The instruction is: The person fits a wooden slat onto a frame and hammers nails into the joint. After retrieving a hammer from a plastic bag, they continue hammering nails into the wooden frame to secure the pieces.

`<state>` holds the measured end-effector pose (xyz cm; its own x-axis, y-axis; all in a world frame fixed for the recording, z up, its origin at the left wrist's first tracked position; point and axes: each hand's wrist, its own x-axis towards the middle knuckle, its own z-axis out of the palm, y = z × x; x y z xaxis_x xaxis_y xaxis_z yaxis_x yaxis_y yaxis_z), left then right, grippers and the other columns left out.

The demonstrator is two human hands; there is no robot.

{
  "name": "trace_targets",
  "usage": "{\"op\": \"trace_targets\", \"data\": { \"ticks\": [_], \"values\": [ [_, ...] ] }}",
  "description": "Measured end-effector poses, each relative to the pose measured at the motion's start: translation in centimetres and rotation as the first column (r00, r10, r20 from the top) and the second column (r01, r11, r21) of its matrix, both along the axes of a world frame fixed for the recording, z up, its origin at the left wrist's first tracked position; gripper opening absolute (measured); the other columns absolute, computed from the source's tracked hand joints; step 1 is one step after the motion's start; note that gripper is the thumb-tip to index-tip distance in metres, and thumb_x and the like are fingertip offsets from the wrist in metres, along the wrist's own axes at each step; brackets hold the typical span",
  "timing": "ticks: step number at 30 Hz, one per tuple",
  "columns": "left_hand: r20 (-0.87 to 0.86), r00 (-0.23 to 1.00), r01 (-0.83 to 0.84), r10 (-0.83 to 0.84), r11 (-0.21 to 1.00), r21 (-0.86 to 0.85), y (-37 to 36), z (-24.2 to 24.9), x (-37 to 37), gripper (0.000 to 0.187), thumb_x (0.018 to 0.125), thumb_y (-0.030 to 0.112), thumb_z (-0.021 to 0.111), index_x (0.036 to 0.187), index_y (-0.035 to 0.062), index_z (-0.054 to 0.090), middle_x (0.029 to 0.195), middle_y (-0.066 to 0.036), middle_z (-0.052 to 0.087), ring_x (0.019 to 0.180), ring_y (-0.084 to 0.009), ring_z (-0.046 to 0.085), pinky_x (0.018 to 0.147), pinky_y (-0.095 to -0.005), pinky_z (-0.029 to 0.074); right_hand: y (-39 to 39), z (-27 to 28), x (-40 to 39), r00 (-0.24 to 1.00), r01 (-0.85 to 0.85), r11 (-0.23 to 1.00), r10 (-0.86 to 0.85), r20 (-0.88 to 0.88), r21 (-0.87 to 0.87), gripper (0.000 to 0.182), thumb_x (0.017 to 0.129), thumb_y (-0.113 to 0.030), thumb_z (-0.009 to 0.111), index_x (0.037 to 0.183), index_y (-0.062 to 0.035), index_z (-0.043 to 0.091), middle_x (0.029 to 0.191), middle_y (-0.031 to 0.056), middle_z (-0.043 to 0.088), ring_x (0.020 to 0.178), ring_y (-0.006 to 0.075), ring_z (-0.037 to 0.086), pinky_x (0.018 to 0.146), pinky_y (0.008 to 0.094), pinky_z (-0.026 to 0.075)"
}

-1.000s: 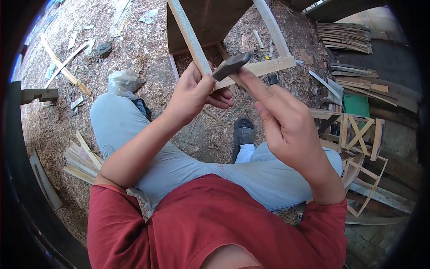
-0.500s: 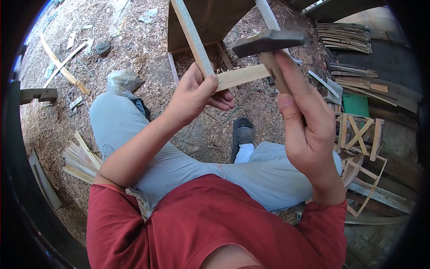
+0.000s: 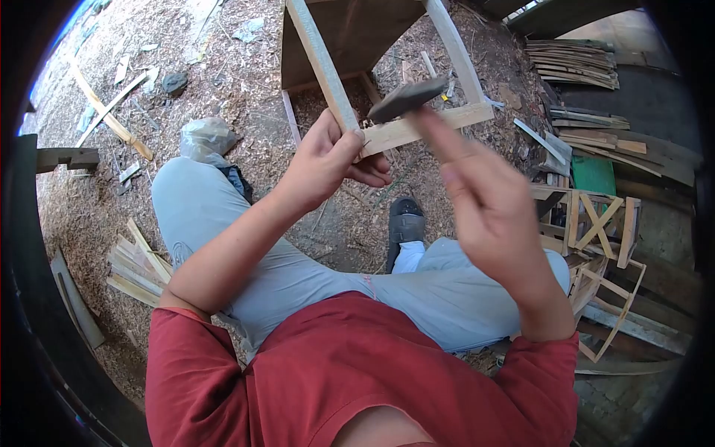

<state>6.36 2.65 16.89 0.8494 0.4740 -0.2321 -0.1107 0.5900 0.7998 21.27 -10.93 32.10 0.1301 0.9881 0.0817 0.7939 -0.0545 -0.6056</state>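
Observation:
My left hand (image 3: pixel 328 160) pinches the corner joint of a wooden frame (image 3: pixel 428 123) made of pale slats, where an upright slat (image 3: pixel 320 63) meets the cross slat. My right hand (image 3: pixel 484 205) is blurred with motion and grips a hammer by its handle. The hammer's dark head (image 3: pixel 406 99) sits just above the cross slat, close to my left fingertips. I sit with grey trousers, one dark shoe (image 3: pixel 404 220) under the frame.
Sawdust and wood chips cover the ground. Slat bundles lie at left (image 3: pixel 134 264), assembled wooden crates at right (image 3: pixel 596 223), a slat stack at top right (image 3: pixel 573 63). A plastic bag (image 3: pixel 205 138) sits by my left knee.
The hammer was down at the joint, rose high half a second ago, and has now swung back down toward the cross slat. My left hand has kept its grip on the frame.

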Motion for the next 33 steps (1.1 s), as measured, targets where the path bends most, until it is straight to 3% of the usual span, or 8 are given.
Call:
{"op": "trace_targets", "data": {
  "ticks": [3,9,11,13,17,23,27,33],
  "values": [
    [-0.007,0.999,-0.039,0.039,0.999,0.009,-0.1,0.0,0.1,0.036,0.108,0.025,0.041,0.135,0.0011,0.035,0.099,-0.022,0.068,0.083,-0.0322,0.076,0.072,-0.0403,0.066,0.2,1.3,-0.3,0.996,0.085,0.977,-0.078,-0.040,0.195,0.055,0.096,0.006,0.054,0.150,-0.0054,0.054,0.106,0.0120,0.071,0.074,0.0170,0.058,0.071,0.0333,0.050],
    [-0.023,1.000,-0.008,0.008,1.000,0.001,0.4,-0.2,0.0,0.036,0.108,0.023,0.039,0.136,0.0022,0.031,0.099,-0.023,0.068,0.084,-0.0333,0.075,0.071,-0.0400,0.066,0.1,0.1,-0.1,0.997,-0.028,0.978,0.044,0.071,-0.206,0.048,0.101,0.005,0.050,0.149,0.0010,0.052,0.104,0.0099,0.071,0.073,0.0163,0.058,0.069,0.0324,0.050],
    [-0.005,1.000,0.022,-0.022,1.000,-0.010,0.3,-0.2,-0.1,0.035,0.108,0.022,0.039,0.136,0.0022,0.032,0.099,-0.023,0.068,0.084,-0.0329,0.076,0.071,-0.0401,0.066,0.4,0.1,0.4,0.999,-0.033,0.975,0.032,0.009,0.218,0.050,0.098,0.007,0.052,0.147,0.0018,0.053,0.116,0.0153,0.071,0.072,0.0206,0.058,0.070,0.0330,0.050],
    [0.004,1.000,-0.023,0.023,1.000,-0.004,0.2,0.0,0.0,0.034,0.108,0.021,0.039,0.136,0.0019,0.036,0.098,-0.022,0.068,0.083,-0.0317,0.076,0.071,-0.0397,0.067,0.2,1.1,-0.1,1.000,0.018,0.977,-0.021,0.012,0.211,0.053,0.094,0.008,0.054,0.146,0.0023,0.054,0.122,0.0181,0.070,0.070,0.0230,0.056,0.069,0.0339,0.050],
    [0.002,0.995,-0.096,0.097,0.995,-0.038,0.1,-0.4,0.2,0.037,0.108,0.021,0.039,0.140,0.0015,0.034,0.097,-0.022,0.069,0.081,-0.0316,0.076,0.071,-0.0395,0.067,0.0,0.9,-0.8,0.971,-0.028,0.966,0.087,0.223,-0.256,0.058,0.090,0.010,0.054,0.147,-0.0018,0.056,0.111,0.0168,0.071,0.068,0.0206,0.054,0.067,0.0332,0.048],
    [-0.019,0.999,-0.037,0.038,0.999,0.010,-0.1,0.2,0.1,0.041,0.108,0.021,0.039,0.143,0.0007,0.032,0.099,-0.018,0.068,0.081,-0.0278,0.074,0.070,-0.0385,0.067,0.0,1.5,-1.2,0.992,0.003,0.984,-0.026,0.125,0.180,0.064,0.088,0.011,0.055,0.149,-0.0109,0.057,0.082,0.0139,0.056,0.068,0.0263,0.058,0.068,0.0375,0.049],
    [-0.039,0.997,-0.072,0.072,0.997,0.017,0.1,-0.1,0.2,0.040,0.107,0.020,0.039,0.142,0.0005,0.033,0.099,-0.018,0.068,0.081,-0.0281,0.075,0.070,-0.0385,0.067,-0.5,0.3,-1.6,0.966,0.015,0.974,0.044,0.253,-0.225,0.061,0.091,0.011,0.054,0.149,-0.0077,0.055,0.089,0.0146,0.062,0.070,0.0235,0.058,0.067,0.0368,0.049],
    [0.081,0.997,0.002,0.001,0.999,-0.035,0.5,-0.2,0.1,0.028,0.110,0.020,0.046,0.121,-0.0008,0.033,0.095,-0.025,0.068,0.080,-0.0351,0.076,0.068,-0.0418,0.067,-0.5,0.8,-1.2,0.992,0.002,0.978,-0.029,0.123,0.210,0.063,0.089,0.011,0.057,0.149,-0.0080,0.056,0.084,0.0134,0.058,0.069,0.0244,0.056,0.064,0.0359,0.047]
  ]
}}
